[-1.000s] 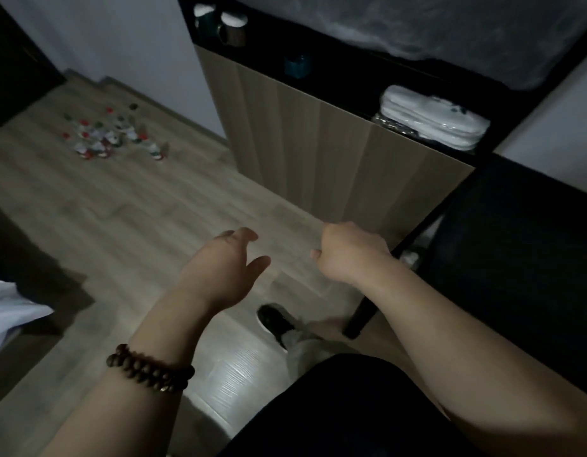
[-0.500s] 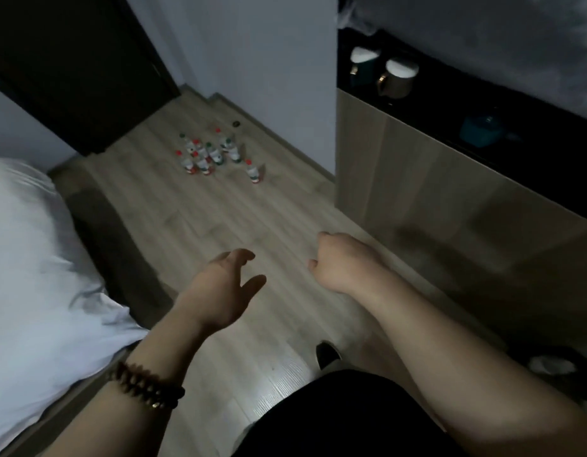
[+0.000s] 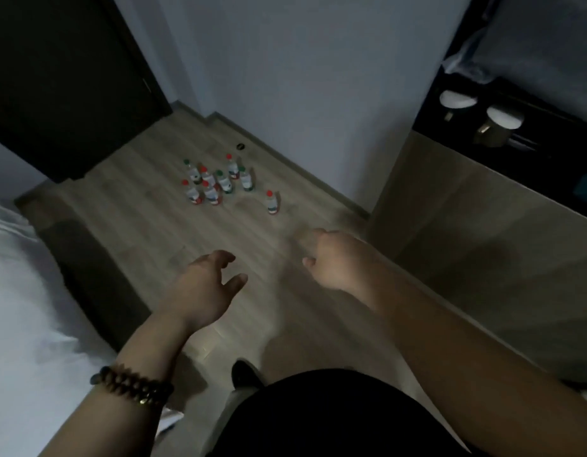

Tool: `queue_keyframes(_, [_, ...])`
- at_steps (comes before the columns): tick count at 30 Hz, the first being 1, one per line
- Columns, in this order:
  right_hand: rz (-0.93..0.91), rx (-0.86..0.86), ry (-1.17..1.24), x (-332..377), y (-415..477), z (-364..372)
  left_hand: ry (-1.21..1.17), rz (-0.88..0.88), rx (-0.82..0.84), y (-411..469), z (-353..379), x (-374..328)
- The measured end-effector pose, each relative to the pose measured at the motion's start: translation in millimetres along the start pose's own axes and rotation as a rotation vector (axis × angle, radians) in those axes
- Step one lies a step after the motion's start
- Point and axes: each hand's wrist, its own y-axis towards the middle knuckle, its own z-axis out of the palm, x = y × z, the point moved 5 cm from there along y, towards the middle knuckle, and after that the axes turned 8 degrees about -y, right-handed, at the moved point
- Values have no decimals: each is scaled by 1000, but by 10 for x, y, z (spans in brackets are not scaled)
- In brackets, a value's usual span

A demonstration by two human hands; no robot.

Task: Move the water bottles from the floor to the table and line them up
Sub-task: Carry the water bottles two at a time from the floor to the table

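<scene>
Water bottles (image 3: pixel 216 184): upright in a tight cluster on the far wooden floor (image 3: pixel 137 225), red and green caps, well beyond reach of either hand. One lone bottle (image 3: pixel 272 202), red-capped, set apart to the right of the cluster, nearer the wall. None on a table yet, and no table in view, so likely the very start of the job.

Far left: white bedding (image 3: pixel 22 291) in the near corner, a dark door (image 3: pixel 64 77) beyond it. Left of centre: left hand (image 3: pixel 203 290), empty, fingers loosely bent and spread, beaded bracelet (image 3: pixel 134 387) at the wrist. Right of centre: right hand (image 3: pixel 338 258), curled into a fist, holding nothing. Far right: wooden cabinet (image 3: pixel 466 232), with two white-lidded mugs (image 3: pixel 496 127) on its dark shelf.

Step in hand, by the look of it: walking up to the bottles. Best to close in along the strip of floor between bedding and cabinet, crouch square to the cluster, and unfurl the right fist early. Then take the lone bottle first, grip round the body below the cap, and lift straight up to avoid toppling neighbours.
</scene>
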Motion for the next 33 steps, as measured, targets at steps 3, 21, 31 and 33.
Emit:
queue_keyframes(3, [19, 25, 4, 531, 320, -79, 32, 28, 37, 402, -554, 393])
queue_keyframes(21, [-47, 52, 182, 2444, 3759, -601, 58, 31, 98, 3491, -2437, 1884])
queue_keyframes(31, [-66, 159, 145, 3107, 5751, -1529, 42, -76, 148, 5102, -3496, 2324])
queue_keyframes(33, [-39, 169, 154, 3164, 5989, -1611, 53, -68, 175, 5357, -3575, 2384])
